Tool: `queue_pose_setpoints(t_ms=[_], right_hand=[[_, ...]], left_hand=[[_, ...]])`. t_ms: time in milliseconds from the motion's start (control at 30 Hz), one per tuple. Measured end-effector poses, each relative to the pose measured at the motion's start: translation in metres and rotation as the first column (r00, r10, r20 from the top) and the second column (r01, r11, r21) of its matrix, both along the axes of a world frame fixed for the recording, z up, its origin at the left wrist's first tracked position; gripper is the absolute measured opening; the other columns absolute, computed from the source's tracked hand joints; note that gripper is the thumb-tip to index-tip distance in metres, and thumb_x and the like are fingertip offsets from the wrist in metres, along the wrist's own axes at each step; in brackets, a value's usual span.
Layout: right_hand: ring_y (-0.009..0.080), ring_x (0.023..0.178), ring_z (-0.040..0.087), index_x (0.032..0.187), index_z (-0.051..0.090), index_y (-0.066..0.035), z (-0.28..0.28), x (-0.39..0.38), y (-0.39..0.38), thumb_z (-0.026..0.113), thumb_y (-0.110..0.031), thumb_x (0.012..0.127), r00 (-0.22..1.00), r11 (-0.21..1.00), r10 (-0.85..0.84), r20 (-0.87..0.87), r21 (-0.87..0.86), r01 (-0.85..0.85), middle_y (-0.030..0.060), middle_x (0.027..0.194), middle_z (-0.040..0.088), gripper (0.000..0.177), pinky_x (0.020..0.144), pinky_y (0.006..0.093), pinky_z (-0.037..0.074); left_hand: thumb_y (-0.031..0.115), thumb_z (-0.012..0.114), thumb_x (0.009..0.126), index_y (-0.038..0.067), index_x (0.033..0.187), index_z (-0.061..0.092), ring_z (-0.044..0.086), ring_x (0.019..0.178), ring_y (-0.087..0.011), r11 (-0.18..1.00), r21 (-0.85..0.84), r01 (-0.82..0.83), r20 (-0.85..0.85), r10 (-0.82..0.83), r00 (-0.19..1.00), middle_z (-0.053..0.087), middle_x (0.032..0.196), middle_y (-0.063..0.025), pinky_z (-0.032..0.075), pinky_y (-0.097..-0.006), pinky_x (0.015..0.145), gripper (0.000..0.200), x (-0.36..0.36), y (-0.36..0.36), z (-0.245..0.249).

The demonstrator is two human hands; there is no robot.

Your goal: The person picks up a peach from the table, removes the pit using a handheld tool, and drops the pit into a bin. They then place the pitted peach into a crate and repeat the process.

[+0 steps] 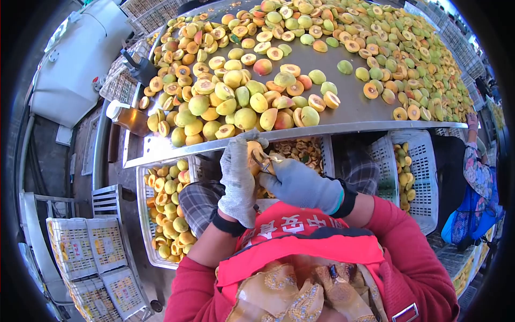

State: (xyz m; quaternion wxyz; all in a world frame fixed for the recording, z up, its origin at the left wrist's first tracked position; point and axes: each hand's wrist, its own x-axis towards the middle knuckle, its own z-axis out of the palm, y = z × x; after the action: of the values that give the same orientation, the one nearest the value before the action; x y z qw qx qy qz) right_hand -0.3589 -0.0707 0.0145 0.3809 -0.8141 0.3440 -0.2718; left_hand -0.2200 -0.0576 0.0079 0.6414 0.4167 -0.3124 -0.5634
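Observation:
My left hand point(238, 174), in a pale knitted glove, is closed around a halved fruit point(254, 156) just below the table's metal edge. My right hand point(306, 182), in a grey-blue glove, is closed beside it on a small tool point(264, 162), whose thin curved metal part touches the fruit's cut face. The tool's handle is mostly hidden by my fingers. Beneath both hands a crate point(327, 155) holds small brown pits and scraps. Past the metal edge, a heap of halved yellow-green fruit point(233, 96) lies on the steel table point(343, 107).
A crate of fruit halves point(144, 214) stands at my left knee, another crate point(424, 177) at my right. An amber bottle point(129, 118) rests at the table's left corner. Stacked crates point(88, 247) stand lower left. A co-worker's sleeve point(475, 166) shows far right.

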Motion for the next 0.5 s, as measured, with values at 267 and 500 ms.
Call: queue_pose_setpoints(t_ms=[267,500], right_hand=[[0.0142,0.048,0.054,0.090,0.056,-0.004,0.051,-0.011,0.001,0.047,-0.032,0.090,0.987,0.688,0.158,-0.039,0.721,-0.081,0.0055,0.064,0.055,0.029,0.044,0.0280,0.046],[0.0129,0.046,0.051,0.082,0.055,-0.004,0.048,-0.014,0.006,0.048,-0.035,0.089,0.971,0.546,0.189,0.145,0.807,-0.226,0.0035,0.062,0.054,0.032,0.042,0.0259,0.043]], left_hand=[[0.027,0.048,0.093,0.000,0.100,0.063,0.057,0.080,-0.0111,0.955,-0.015,0.295,0.309,-0.276,0.910,0.064,0.092,-0.0068,0.046,-0.0244,0.070,0.032,0.016,-0.005,0.016],[0.026,0.049,0.092,0.000,0.098,0.064,0.058,0.077,-0.0104,0.924,-0.020,0.382,0.204,-0.370,0.906,0.064,0.087,-0.0055,0.047,-0.0255,0.069,0.030,0.010,-0.007,0.016]])
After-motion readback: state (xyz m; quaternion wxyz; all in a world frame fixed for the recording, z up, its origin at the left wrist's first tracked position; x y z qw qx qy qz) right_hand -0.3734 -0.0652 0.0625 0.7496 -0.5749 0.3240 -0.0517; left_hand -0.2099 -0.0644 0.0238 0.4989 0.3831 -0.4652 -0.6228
